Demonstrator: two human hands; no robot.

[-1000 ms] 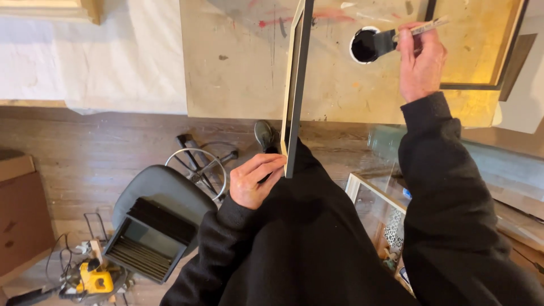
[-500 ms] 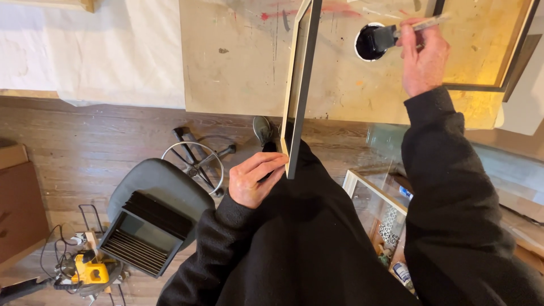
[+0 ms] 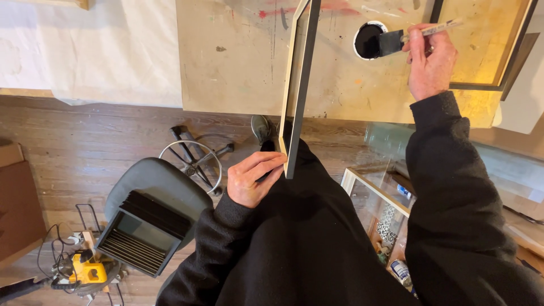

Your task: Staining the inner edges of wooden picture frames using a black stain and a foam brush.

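Observation:
My left hand (image 3: 255, 178) grips the near corner of a wooden picture frame (image 3: 297, 85), pale wood inside and black outside, held on edge over the worktable (image 3: 243, 62). My right hand (image 3: 430, 65) holds a foam brush (image 3: 396, 41) with a black tip beside a round cup of black paint (image 3: 368, 39) on the table. Black sleeves cover both arms.
A second black-edged frame (image 3: 487, 45) lies on the table at far right. On the wooden floor below stand a grey stool (image 3: 161, 187) with a dark tray (image 3: 139, 232) on it, a yellow power tool (image 3: 85, 271) and a glass-sided box (image 3: 382, 198). White sheeting (image 3: 85, 51) hangs at left.
The brush in my right hand has stayed at the paint cup. My left hand keeps the frame's corner. The view has shifted slightly.

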